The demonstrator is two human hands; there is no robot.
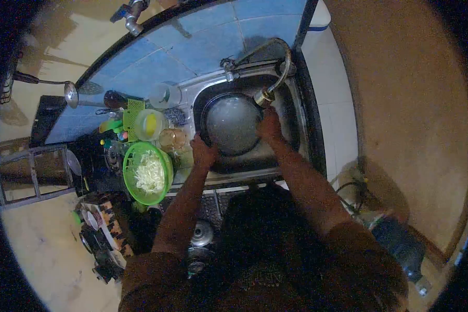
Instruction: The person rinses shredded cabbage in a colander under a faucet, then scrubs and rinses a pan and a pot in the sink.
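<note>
Your left hand and right hand each close on the rim of the pan between them in the sink. It's likely heavy, stiff and slippery when wet; hold opposite edges.

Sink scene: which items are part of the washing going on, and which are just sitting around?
In use: round pan in the sink, left hand on its rim, right hand at its right edge, flexible faucet above it.

Lying about: green colander of chopped vegetables, clear jar, plastic containers, ladle.
</note>
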